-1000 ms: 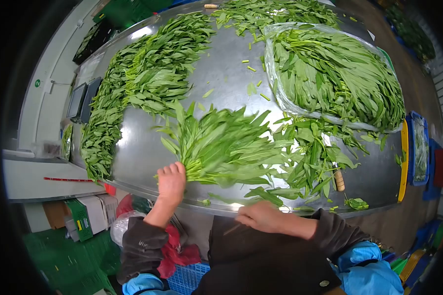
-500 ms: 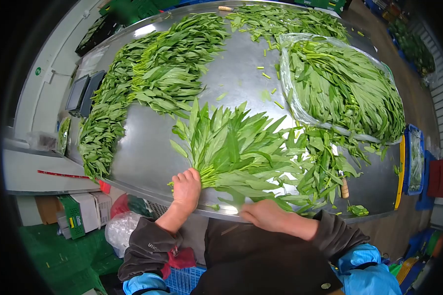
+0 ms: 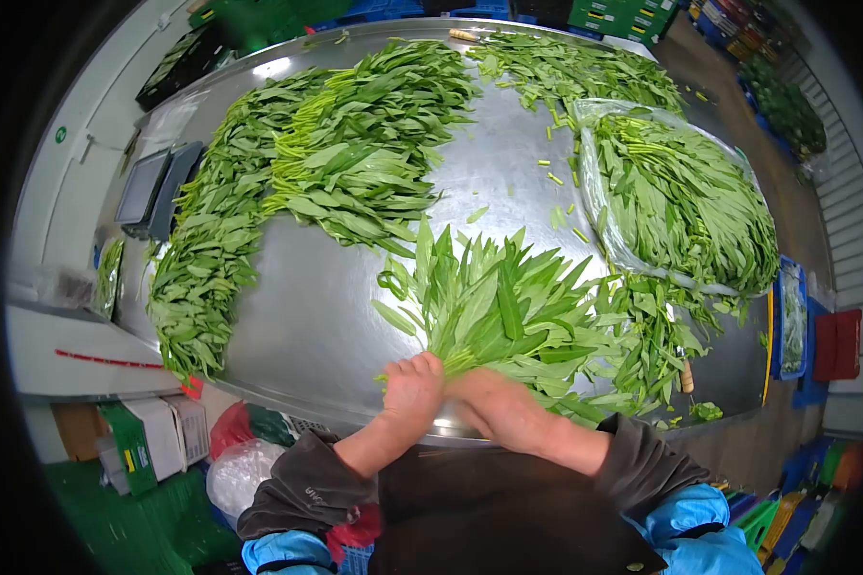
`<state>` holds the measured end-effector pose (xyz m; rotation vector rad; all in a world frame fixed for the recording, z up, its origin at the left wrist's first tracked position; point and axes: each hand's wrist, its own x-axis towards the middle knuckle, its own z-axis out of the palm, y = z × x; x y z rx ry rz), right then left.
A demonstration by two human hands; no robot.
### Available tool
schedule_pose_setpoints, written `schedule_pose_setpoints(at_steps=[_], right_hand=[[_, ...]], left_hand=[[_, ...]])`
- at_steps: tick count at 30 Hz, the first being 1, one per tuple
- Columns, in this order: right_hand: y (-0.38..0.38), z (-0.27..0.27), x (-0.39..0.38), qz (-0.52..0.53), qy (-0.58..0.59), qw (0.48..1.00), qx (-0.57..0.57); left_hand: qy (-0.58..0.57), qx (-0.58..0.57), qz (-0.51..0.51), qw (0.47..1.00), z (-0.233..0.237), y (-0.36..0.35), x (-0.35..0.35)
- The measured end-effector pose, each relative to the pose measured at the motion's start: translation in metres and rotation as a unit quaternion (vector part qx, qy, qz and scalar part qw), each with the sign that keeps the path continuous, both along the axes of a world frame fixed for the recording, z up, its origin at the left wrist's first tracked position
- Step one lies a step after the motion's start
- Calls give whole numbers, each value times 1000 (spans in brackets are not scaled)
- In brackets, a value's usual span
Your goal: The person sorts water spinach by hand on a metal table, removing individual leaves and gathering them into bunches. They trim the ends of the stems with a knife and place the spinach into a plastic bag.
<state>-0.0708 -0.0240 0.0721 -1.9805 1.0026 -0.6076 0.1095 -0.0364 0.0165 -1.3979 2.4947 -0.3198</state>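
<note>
My left hand (image 3: pixel 414 388) is closed round the stem ends of a bunch of leafy greens (image 3: pixel 494 307), which look like water spinach. The leaves fan out away from me over the metal table. Close beside it, my right hand (image 3: pixel 503 407) is at the near side of the stems, its fingers smeared by motion. To the right lies a loose heap of greens (image 3: pixel 642 331). A wooden handle (image 3: pixel 687 376) sticks out at that heap's edge, its blade mostly hidden.
Long rows of greens (image 3: pixel 355 144) lie on the left of the metal table (image 3: pixel 307 316). A clear plastic bag (image 3: pixel 599 206) full of greens stands at the right. Cut stem pieces (image 3: pixel 551 172) are scattered between. Dark scales-like device (image 3: pixel 158 192) sits at the left edge.
My left hand and the bunch have shifted right in view. My right hand has moved up and inward, close to my left hand at the stems. The whole view has shifted slightly.
</note>
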Motion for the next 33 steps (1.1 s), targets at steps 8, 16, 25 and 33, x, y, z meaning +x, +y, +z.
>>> schedule_pose_setpoints(at_steps=[8,16,25,33], right_hand=[[-17,58,45,-61,111,986,-112],[-45,93,80,-8,320,934,-157],[-67,-44,149,11,214,958,-191],[-99,-27,162,55,314,930,-182]], left_hand=[[191,183,-95,960,47,-48,34],[389,699,65,597,95,-106,63],[401,738,215,498,31,-114,137],[313,706,61,632,-13,-142,161]])
